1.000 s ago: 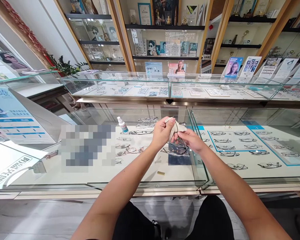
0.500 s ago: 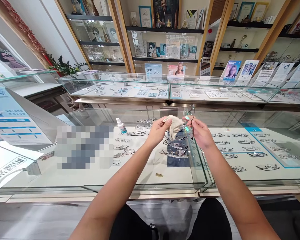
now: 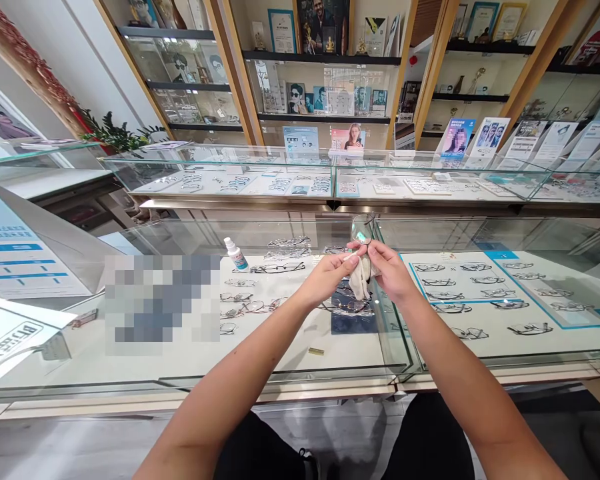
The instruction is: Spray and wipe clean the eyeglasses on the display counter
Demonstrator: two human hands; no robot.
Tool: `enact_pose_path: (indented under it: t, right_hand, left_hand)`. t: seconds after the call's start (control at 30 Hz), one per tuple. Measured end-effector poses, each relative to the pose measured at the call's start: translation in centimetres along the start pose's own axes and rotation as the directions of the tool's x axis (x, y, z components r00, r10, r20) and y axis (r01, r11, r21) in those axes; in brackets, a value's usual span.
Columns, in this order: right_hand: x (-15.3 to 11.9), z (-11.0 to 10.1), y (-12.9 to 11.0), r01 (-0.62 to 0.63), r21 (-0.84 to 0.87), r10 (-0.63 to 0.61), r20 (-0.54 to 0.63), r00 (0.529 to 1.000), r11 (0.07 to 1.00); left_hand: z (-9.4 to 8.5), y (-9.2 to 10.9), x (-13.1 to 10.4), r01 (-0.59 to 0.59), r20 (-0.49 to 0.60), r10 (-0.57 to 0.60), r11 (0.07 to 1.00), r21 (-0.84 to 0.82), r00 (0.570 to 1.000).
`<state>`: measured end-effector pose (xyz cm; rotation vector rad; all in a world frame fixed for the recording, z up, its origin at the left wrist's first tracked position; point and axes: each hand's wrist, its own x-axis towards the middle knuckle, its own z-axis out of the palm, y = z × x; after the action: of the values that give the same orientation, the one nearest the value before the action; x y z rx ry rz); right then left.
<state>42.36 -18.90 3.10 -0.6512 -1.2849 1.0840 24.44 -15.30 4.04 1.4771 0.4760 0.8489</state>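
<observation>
Over the glass display case, my left hand (image 3: 330, 275) pinches a cream cloth (image 3: 363, 277), which hangs around the lower lens of a pair of glasses (image 3: 363, 230). My right hand (image 3: 391, 270) grips the same glasses by the frame near the bridge, close against the cloth. The glasses are held upright, the upper lens bare with a green glint and the lower one covered by the cloth. Both hands nearly touch. A white spray bottle (image 3: 235, 255) with a blue label stands on the case to the left.
Several glasses lie in rows in the case, some on a dark blue mat (image 3: 347, 325). A small gold-coloured piece (image 3: 316, 351) lies near the front. Another glass showcase (image 3: 240, 200) runs behind. A large sign (image 3: 30, 247) stands at left.
The cloth has moved from beside the glasses onto the lower lens. My two hands have come closer together, and the glasses have shifted slightly left. The whole view has shifted a little.
</observation>
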Motion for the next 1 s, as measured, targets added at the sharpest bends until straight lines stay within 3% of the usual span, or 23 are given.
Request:
enact_pose_path:
  t: [0.17, 0.27, 0.5, 0.6, 0.83, 1.0]
  right_hand:
    - [-0.3, 0.5, 0.2, -0.058, 0.031, 0.059, -0.008, 0.998, 0.998]
    - [-0.3, 0.7, 0.2, -0.079, 0.043, 0.08, -0.024, 0.997, 0.996]
    - [-0.1, 0.7, 0.0, -0.106, 0.154, 0.116, -0.057, 0.992, 0.982]
    - [-0.1, 0.5, 0.2, -0.102, 0.184, 0.115, -0.065, 0.991, 0.978]
    - [-0.2, 0.8, 0.5, -0.115, 0.176, 0.128, -0.062, 0.99, 0.978]
    - [-0.5, 1.8, -0.1, -0.106, 0.164, 0.118, -0.065, 0.991, 0.981]
  left_hand:
    - [0.2, -0.6, 0.1, -0.047, -0.087, 0.05, 0.998, 0.033, 0.995]
    - [0.4, -0.4, 0.1, -0.07, -0.083, 0.075, 0.996, 0.056, 0.994]
    - [-0.4, 0.7, -0.2, -0.019, 0.124, 0.014, 0.999, 0.037, 0.992]
    - [-0.6, 0.6, -0.3, -0.007, 0.153, 0.002, 0.999, 0.037, 0.988]
    - [0.5, -0.1, -0.2, -0.001, 0.031, 0.001, 1.0, 0.025, 1.0]
    - [0.9, -0.2, -0.4, -0.085, -0.051, 0.09, 0.993, 0.085, 0.995]
